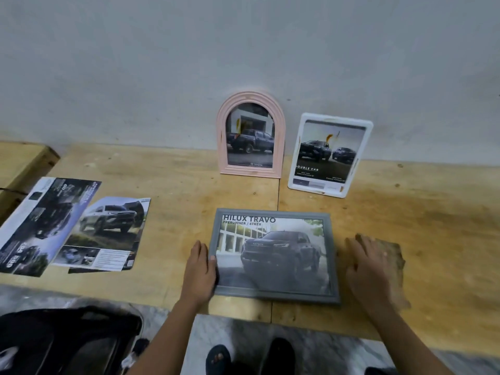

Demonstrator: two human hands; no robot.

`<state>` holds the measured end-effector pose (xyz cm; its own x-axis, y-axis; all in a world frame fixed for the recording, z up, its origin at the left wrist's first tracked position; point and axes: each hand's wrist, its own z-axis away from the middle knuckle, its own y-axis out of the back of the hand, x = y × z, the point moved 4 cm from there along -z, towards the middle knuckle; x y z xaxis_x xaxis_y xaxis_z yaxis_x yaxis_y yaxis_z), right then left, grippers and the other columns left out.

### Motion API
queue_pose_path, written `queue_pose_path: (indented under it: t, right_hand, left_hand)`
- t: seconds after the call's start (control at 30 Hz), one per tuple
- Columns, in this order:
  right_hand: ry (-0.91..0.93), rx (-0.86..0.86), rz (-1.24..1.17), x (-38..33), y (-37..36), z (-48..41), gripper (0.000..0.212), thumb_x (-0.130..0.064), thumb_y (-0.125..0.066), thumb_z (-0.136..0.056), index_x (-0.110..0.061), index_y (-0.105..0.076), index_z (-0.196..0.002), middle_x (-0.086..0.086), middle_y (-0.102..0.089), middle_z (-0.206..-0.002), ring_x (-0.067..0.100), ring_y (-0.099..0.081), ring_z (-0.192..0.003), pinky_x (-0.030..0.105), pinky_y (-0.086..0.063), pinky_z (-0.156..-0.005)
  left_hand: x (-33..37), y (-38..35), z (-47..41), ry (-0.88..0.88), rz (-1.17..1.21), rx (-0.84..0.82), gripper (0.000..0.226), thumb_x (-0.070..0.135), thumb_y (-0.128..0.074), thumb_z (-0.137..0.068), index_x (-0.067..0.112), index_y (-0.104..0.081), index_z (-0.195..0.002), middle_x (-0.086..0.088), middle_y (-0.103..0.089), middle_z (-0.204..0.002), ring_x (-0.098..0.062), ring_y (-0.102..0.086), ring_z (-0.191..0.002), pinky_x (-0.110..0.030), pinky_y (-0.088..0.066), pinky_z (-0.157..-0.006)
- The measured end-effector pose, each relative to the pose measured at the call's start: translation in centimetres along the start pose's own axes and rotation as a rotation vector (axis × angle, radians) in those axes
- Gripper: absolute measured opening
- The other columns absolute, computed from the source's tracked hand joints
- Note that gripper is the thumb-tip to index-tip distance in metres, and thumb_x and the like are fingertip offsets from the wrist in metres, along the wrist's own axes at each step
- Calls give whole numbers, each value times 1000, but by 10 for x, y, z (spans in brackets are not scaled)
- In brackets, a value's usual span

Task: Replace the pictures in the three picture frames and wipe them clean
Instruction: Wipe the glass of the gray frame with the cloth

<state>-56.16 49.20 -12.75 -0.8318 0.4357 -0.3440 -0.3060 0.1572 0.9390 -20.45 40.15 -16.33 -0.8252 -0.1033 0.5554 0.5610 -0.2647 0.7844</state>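
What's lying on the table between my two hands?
Head view: the grey frame lies flat between them, left hand on its left edge, right hand on the brown cloth.

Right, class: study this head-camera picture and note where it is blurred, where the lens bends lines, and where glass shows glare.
Head view: the right hand and cloth are motion-blurred; the wide lens skews the edges of the table; yellow streaks, perhaps reflections, mark the pink frame and white frame; the grey frame looks hazy.
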Motion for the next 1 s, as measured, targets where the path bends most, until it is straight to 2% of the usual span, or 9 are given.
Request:
queue_pose_path:
  t: [0.07, 0.13, 0.2, 0.3, 0.47, 0.6, 0.73, 0.9, 1.0]
  right_hand:
    - [52, -12, -117, -26, -6, 8, 48, -7, -43, -81, 2, -50, -129, 25, -47, -136, 39, -42, -128, 45, -31, -109]
    - [89, -65, -147, -47, -25, 19, 52, 2, -48, -78, 5, -43, -129, 28, -39, -137, 39, -40, -123, 31, -32, -100]
    - [-53, -144, -275, -58, -36, 24, 64, 9, -56, -71, 1, -41, -132, 26, -38, -138, 38, -41, -121, 35, -39, -94]
    - [-322, -110, -362, -56, -32, 12, 64, 2, -62, -75, -1, -38, -134, 22, -46, -127, 38, -46, -114, 41, -44, -90]
    - [-453, -109, -466, -68, -36, -13, 56, -11, -71, -76, -5, -47, -126, 21, -55, -119, 37, -52, -107, 49, -48, -88]
    - [-361, -149, -538, -136, -45, -36, 44, -6, -69, -77, -2, -53, -117, 18, -56, -111, 35, -55, -99, 36, -48, -75]
    - [-131, -192, -553, -237, -47, -75, 23, 4, -66, -75, -5, -52, -92, 5, -51, -82, 26, -50, -80, 18, -34, -53]
    - [-60, -246, -630, -357, -40, -139, 36, 7, -63, -73, -13, -46, -99, 5, -56, -86, 22, -54, -76, 37, -48, -59]
    - [-18, -232, -554, -406, -43, -176, 35, 6, -63, -74, -8, -42, -98, 15, -54, -89, 22, -48, -69, 32, -38, -51]
  left_hand:
    - [3, -6, 12, 9, 23, 29, 55, 28, -34, -100, 3, -19, -147, -11, -13, -157, -23, -11, -145, -31, -12, -117]
    - [8, -11, 17, 62, 86, 93, 53, 21, -39, -99, 3, -22, -146, -11, -19, -155, -25, -18, -143, -33, -18, -116]
    - [11, -13, 17, 151, 132, 156, 51, 13, -43, -96, 2, -27, -144, -11, -28, -152, -28, -28, -139, -35, -26, -113]
    - [18, -9, 14, 151, 227, 190, 44, 3, -46, -92, 3, -40, -135, -13, -47, -132, -29, -45, -118, -38, -42, -97]
    - [3, 26, 13, 248, 535, 194, 32, 0, -50, -90, 12, -49, -120, -5, -57, -107, -16, -54, -84, -26, -41, -70]
    - [-29, 94, -12, 193, 621, 355, 22, 1, -56, -88, 15, -53, -104, -2, -59, -86, -20, -55, -76, -25, -42, -62]
    - [-68, 168, -68, 88, 672, 406, 22, 3, -54, -91, 12, -47, -109, 2, -55, -90, -7, -53, -80, -24, -42, -67]
    - [-104, 254, -169, -10, 611, 326, 26, 10, -50, -94, 20, -38, -115, 2, -54, -93, -13, -54, -81, -28, -47, -67]
    - [-116, 292, -226, -55, 563, 284, 25, 12, -52, -93, 21, -40, -113, 4, -56, -95, -11, -56, -84, -33, -50, -69]
